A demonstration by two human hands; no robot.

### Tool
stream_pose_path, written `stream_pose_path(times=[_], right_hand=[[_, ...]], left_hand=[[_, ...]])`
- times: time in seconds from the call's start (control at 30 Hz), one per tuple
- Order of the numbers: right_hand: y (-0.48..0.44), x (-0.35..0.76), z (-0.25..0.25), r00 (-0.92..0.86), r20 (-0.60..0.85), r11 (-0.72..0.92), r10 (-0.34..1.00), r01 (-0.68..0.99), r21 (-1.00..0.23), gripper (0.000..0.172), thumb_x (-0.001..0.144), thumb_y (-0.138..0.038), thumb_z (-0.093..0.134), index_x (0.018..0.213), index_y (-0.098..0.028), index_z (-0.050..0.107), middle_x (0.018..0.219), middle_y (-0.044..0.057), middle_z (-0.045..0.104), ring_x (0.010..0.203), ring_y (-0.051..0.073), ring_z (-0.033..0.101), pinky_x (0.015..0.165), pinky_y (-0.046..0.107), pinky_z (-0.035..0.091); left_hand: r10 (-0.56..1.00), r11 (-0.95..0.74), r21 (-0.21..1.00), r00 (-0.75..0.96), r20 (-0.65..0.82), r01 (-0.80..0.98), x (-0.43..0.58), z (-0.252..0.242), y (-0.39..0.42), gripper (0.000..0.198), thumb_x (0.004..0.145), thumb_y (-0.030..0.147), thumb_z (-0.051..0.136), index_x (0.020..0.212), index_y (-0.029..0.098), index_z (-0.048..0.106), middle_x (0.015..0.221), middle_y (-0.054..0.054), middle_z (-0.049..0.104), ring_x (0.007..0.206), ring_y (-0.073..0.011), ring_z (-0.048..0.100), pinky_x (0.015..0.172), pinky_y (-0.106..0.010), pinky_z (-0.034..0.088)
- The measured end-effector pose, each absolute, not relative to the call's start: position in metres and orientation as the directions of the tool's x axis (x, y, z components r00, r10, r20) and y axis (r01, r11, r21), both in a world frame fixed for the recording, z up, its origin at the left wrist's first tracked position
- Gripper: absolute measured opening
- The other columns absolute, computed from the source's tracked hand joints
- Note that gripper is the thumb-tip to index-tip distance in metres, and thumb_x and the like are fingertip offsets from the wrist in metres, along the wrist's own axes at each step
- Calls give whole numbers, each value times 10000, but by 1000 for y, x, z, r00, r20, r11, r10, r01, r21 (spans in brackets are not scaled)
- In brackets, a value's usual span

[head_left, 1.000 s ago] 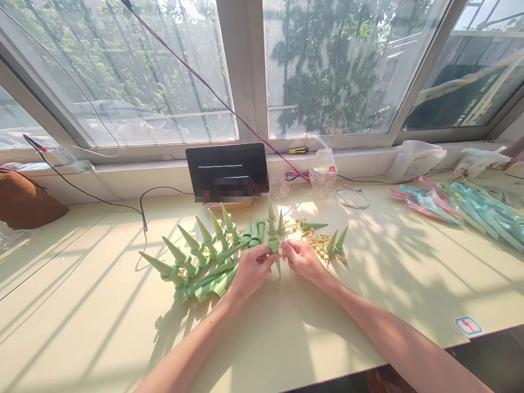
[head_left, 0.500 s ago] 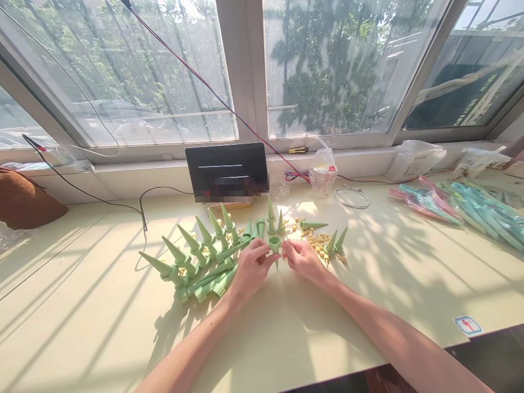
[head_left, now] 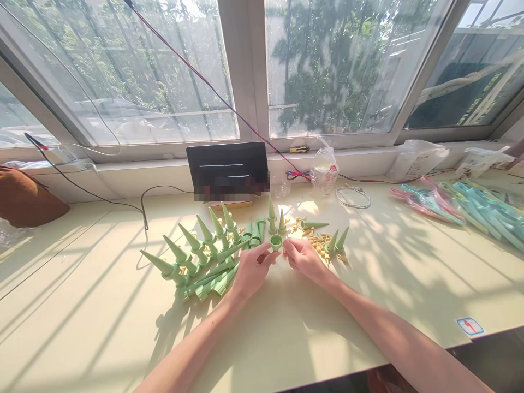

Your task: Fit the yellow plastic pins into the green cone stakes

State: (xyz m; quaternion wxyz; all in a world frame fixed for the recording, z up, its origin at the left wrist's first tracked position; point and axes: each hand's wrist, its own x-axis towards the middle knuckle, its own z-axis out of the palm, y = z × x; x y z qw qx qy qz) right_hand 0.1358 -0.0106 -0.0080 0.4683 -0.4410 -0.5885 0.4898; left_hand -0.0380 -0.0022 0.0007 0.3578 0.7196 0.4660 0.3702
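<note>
My left hand (head_left: pixel 252 268) pinches a green plastic cone spike (head_left: pixel 276 242) at its open round end, with the opening facing up toward me. My right hand (head_left: pixel 302 257) is closed in a pinch just right of that opening, its fingertips touching or nearly touching the rim; whatever it holds is too small to make out. A row of assembled green cone spikes (head_left: pixel 192 256) lies to the left of my left hand. Small yellow pieces (head_left: pixel 317 240) are scattered on the table just beyond my right hand, among a few upright green cones (head_left: pixel 336 241).
A dark tablet (head_left: pixel 228 170) leans against the window sill behind the cones. A plastic bag (head_left: pixel 324 170) and coiled white cable (head_left: pixel 352 197) lie farther back right. Teal and pink plastic parts (head_left: pixel 462 204) pile at the far right. A brown bag (head_left: pixel 28 197) sits far left.
The green cone in my left hand has tipped so its open end faces up more, and both hands have risen slightly toward the far side of the table.
</note>
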Motion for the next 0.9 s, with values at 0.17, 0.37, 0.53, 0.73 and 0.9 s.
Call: stream_pose_path(times=[0.17, 0.37, 0.53, 0.73, 0.9], right_hand=[[-10, 136, -8, -159, 138, 151, 978, 77, -985, 470, 945, -577, 452, 664, -201, 469, 462, -71, 337, 429, 90, 327, 442, 228, 290], [-9, 138, -10, -164, 157, 170, 974, 70, -983, 467, 954, -580, 441, 679, -202, 460, 472, -75, 331, 435, 90, 324, 454, 229, 292], [-9, 137, -9, -159, 156, 173, 975, 100, -980, 482, 952, -597, 430, 673, -204, 451, 469, -74, 330, 436, 93, 321, 458, 235, 297], [-11, 136, -7, -173, 155, 175, 973, 107, -979, 478, 948, -599, 434, 673, -209, 441, 478, -72, 330, 442, 96, 321, 453, 238, 290], [-11, 137, -6, -177, 165, 191, 970, 138, -972, 474, 944, -588, 440, 656, -212, 424, 490, -65, 337, 457, 101, 335, 462, 239, 300]], left_hand=[[919, -321, 868, 344, 190, 379, -37, 6, -6, 260, 883, 395, 555, 708, 203, 555, 756, -8, 693, 442, -98, 537, 483, -230, 419], [921, -242, 921, 372, 118, 306, -37, 6, -5, 271, 917, 427, 500, 815, 191, 585, 970, -62, 718, 507, -115, 609, 436, -225, 446], [935, -104, 977, 354, 32, 184, -34, 10, -3, 388, 929, 507, 463, 1071, 172, 597, 951, -90, 721, 487, -129, 617, 396, -232, 453], [947, 8, 998, 321, -28, 64, -33, 14, -2, 453, 917, 609, 433, 1011, 175, 521, 912, -98, 731, 479, -142, 632, 386, -234, 463], [938, -25, 997, 347, -1, 72, -34, 11, -1, 431, 886, 605, 512, 994, 188, 516, 907, -79, 727, 487, -137, 643, 376, -223, 459]])
